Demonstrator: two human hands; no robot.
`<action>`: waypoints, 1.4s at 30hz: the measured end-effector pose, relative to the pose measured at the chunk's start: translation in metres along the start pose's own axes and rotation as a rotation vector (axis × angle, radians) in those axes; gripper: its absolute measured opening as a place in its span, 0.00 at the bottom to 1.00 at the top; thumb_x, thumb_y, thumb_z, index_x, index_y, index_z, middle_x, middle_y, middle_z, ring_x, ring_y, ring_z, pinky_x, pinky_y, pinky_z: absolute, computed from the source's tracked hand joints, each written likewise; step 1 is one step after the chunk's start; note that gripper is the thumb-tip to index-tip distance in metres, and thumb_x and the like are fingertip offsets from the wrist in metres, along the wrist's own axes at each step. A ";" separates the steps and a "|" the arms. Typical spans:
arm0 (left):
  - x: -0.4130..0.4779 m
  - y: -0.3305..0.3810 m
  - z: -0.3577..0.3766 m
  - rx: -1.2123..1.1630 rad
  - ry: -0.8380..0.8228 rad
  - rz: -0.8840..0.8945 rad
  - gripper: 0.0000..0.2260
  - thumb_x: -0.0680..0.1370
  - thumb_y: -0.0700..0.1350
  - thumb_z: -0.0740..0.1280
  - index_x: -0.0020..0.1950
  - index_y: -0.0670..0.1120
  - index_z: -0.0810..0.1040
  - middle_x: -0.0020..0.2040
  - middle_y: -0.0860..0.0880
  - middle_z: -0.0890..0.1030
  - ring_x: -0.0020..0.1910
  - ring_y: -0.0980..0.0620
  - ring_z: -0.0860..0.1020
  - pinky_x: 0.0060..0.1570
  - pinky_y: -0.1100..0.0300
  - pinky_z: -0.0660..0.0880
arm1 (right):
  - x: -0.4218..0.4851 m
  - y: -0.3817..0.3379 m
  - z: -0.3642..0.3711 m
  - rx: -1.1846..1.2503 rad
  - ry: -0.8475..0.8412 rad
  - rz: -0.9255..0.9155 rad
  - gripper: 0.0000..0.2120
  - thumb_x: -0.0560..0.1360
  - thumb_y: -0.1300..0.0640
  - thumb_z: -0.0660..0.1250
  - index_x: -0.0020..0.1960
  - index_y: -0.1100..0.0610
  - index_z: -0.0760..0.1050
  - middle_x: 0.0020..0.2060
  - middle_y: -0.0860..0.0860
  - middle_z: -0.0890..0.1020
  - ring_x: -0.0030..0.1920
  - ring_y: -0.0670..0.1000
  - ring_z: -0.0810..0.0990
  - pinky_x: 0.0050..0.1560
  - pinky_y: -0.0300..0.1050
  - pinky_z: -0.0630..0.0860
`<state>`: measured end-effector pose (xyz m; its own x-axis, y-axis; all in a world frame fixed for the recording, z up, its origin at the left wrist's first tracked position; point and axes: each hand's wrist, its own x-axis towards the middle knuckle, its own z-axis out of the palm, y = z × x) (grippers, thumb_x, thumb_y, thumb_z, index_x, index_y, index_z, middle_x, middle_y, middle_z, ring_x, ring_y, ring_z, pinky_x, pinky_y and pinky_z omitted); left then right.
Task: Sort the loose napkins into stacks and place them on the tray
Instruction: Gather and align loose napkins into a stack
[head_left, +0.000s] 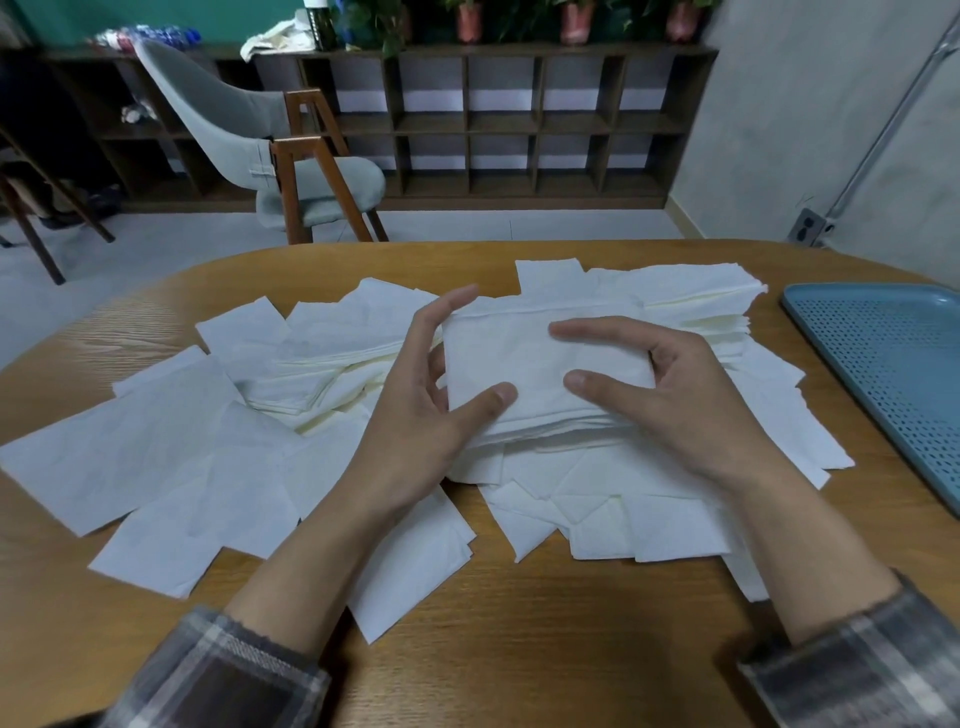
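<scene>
A thick stack of white napkins is held above the table between both hands. My left hand grips its left edge, thumb on top and fingers along the side. My right hand grips its right edge, thumb and forefinger lying on the top sheet. Many loose white napkins lie scattered over the wooden table, to the left, below and behind the stack. Another pile of napkins lies behind the held stack. The blue perforated tray sits at the right edge, with nothing on the part in view.
A grey chair with wooden legs stands beyond the table's far edge. A dark shelf unit runs along the back wall. Bare table shows along the near edge between my sleeves.
</scene>
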<state>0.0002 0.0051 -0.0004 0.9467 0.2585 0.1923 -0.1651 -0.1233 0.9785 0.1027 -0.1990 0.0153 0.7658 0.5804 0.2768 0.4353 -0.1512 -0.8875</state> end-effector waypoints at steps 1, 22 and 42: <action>0.000 -0.001 0.000 0.004 0.007 0.000 0.32 0.79 0.40 0.76 0.77 0.62 0.68 0.65 0.55 0.83 0.63 0.56 0.82 0.57 0.60 0.81 | 0.000 0.000 0.000 -0.001 0.007 0.002 0.16 0.77 0.61 0.76 0.62 0.48 0.85 0.61 0.35 0.84 0.66 0.34 0.78 0.62 0.23 0.68; 0.007 -0.019 -0.006 0.454 0.371 0.449 0.05 0.79 0.40 0.76 0.54 0.45 0.87 0.55 0.49 0.82 0.56 0.52 0.81 0.48 0.58 0.78 | 0.000 0.005 -0.001 -0.055 -0.022 0.006 0.21 0.78 0.65 0.73 0.65 0.45 0.82 0.63 0.32 0.82 0.68 0.32 0.74 0.64 0.22 0.66; 0.011 -0.025 -0.012 0.802 0.398 0.842 0.12 0.82 0.34 0.71 0.65 0.41 0.85 0.48 0.42 0.79 0.43 0.48 0.77 0.46 0.60 0.75 | 0.002 0.009 0.000 -0.063 -0.022 0.003 0.21 0.78 0.66 0.73 0.66 0.46 0.82 0.63 0.32 0.82 0.68 0.32 0.75 0.64 0.23 0.66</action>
<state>0.0113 0.0220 -0.0216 0.4533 0.0707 0.8886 -0.3335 -0.9110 0.2426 0.1081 -0.1987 0.0079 0.7571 0.5971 0.2651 0.4621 -0.2027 -0.8633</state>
